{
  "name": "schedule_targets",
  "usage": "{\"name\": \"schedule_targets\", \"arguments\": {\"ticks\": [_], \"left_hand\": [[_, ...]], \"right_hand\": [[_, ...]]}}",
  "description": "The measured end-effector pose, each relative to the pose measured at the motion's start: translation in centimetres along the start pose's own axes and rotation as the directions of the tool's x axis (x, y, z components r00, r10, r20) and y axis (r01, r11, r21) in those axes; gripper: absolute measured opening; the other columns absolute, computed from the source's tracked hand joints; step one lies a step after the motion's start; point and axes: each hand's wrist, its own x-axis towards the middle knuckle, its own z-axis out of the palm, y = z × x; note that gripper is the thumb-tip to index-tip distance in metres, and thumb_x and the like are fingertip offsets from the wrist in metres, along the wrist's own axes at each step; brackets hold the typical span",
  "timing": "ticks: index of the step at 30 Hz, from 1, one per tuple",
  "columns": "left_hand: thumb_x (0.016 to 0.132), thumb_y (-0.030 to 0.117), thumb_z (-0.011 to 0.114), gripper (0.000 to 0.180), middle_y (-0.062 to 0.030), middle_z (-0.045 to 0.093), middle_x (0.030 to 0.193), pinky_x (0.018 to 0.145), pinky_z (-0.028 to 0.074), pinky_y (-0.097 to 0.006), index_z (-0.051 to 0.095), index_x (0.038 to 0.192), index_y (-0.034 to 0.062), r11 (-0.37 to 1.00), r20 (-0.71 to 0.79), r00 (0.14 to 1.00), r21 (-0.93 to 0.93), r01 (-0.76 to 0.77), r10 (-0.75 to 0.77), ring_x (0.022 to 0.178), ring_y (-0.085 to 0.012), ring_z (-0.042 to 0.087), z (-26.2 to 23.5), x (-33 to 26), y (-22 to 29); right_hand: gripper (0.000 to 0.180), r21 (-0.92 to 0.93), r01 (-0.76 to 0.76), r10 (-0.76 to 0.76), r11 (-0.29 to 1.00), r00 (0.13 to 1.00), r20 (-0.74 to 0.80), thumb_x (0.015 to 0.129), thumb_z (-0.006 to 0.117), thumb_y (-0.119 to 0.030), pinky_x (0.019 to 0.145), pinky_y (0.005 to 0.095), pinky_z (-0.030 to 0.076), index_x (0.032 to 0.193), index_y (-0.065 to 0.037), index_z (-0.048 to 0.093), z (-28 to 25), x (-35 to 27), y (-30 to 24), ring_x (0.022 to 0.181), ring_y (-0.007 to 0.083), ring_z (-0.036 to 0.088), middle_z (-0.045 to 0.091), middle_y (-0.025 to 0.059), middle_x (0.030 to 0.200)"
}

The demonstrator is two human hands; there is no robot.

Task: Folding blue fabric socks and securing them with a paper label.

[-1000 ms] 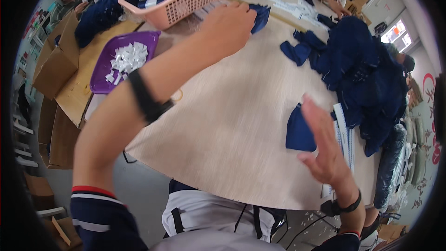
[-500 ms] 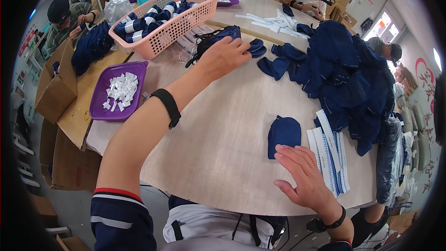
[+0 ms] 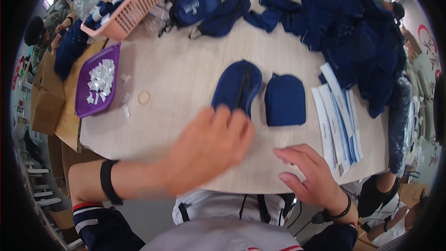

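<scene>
My left hand (image 3: pixel 211 148), a little blurred, is closed at the lower end of a navy eye mask (image 3: pixel 238 83) with a dark strap along it. Its fingertips are hidden under the knuckles. Right of the mask lies a flat navy cloth piece (image 3: pixel 285 101) with a rounded top. My right hand (image 3: pixel 306 174) is open below that piece, over the table's near edge, with thumb and fingers apart and nothing in it. At the far side lie another navy eye mask (image 3: pixel 226 16) and a navy printed pouch (image 3: pixel 197 4) with dark cords.
White printed strips (image 3: pixel 337 121) lie to the right, below a large heap of navy cloth pieces (image 3: pixel 357 32). On the left are a purple tray (image 3: pixel 82 100) of small white tags, a yellowish rubber band (image 3: pixel 144 97) and a pink basket (image 3: pixel 125 23). A cardboard box (image 3: pixel 49 95) stands beyond.
My left hand has drawn back from the far pile toward me, bringing an eye mask beside the flat cloth piece. My right hand stays open near the table edge. The view has tilted down.
</scene>
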Motion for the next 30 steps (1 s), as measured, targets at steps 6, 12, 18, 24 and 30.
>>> {"name": "schedule_targets", "arguments": {"ticks": [6, 12, 18, 24, 30], "left_hand": [[0.089, 0.025, 0.067, 0.043, -0.0098, 0.065, 0.118, 0.090, 0.049, -0.038, 0.064, 0.125, 0.0014, 0.788, 0.119, 0.978, -0.613, -0.064, 0.172, 0.107, -0.0273, 0.063, -1.3, -1.9, 0.8], [0.086, 0.016, 0.073, 0.056, -0.0150, 0.048, 0.153, 0.120, 0.035, -0.042, 0.055, 0.137, 0.0018, 0.792, 0.029, 0.989, -0.602, -0.101, 0.148, 0.148, -0.0306, 0.040, 5.1, -0.7, -2.4], [0.083, 0.025, 0.079, 0.076, -0.0170, 0.040, 0.158, 0.127, 0.026, -0.045, 0.045, 0.145, -0.0020, 0.785, 0.087, 0.983, -0.615, -0.074, 0.161, 0.152, -0.0327, 0.032, 5.2, -1.0, -1.2], [0.077, 0.025, 0.085, 0.093, -0.0194, 0.041, 0.155, 0.126, 0.027, -0.047, 0.034, 0.150, -0.0029, 0.728, 0.030, 0.994, -0.684, -0.055, 0.104, 0.152, -0.0358, 0.031, 5.8, -1.3, -0.7], [0.079, 0.024, 0.085, 0.095, -0.0222, 0.040, 0.153, 0.126, 0.027, -0.047, 0.030, 0.151, -0.0051, 0.734, 0.066, 0.991, -0.678, -0.039, 0.113, 0.150, -0.0396, 0.032, 5.8, -0.6, -0.7]], "right_hand": [[0.055, -0.215, 0.169, -0.149, 0.962, 0.983, 0.104, 0.089, 0.067, -0.010, 0.105, 0.0414, 0.044, 0.142, -0.001, 0.055, 2.4, 2.0, 1.5, 0.131, 0.0331, 0.054, 0.052, 0.0166, 0.150], [0.050, -0.255, 0.245, -0.218, 0.936, 0.968, 0.128, 0.087, 0.068, -0.008, 0.104, 0.0398, 0.046, 0.136, -0.001, 0.060, 2.8, 2.6, 2.2, 0.131, 0.0324, 0.055, 0.053, 0.0165, 0.149], [0.039, -0.346, 0.092, -0.098, 0.934, 0.995, 0.002, 0.090, 0.075, -0.026, 0.069, 0.0388, 0.054, 0.120, -0.003, 0.065, 2.8, 3.7, 0.4, 0.086, 0.0294, 0.067, 0.069, 0.0121, 0.102], [0.042, -0.535, -0.120, 0.111, 0.836, 0.993, -0.050, 0.083, 0.081, -0.031, 0.060, 0.0438, 0.052, 0.110, -0.006, 0.060, 4.3, 6.1, -0.9, 0.071, 0.0353, 0.069, 0.070, 0.0112, 0.081], [0.029, -0.613, -0.106, 0.105, 0.783, 0.994, -0.037, 0.081, 0.075, -0.021, 0.065, 0.0455, 0.055, 0.100, -0.003, 0.062, 3.4, 7.7, -0.6, 0.073, 0.0357, 0.072, 0.072, 0.0167, 0.081]]}}
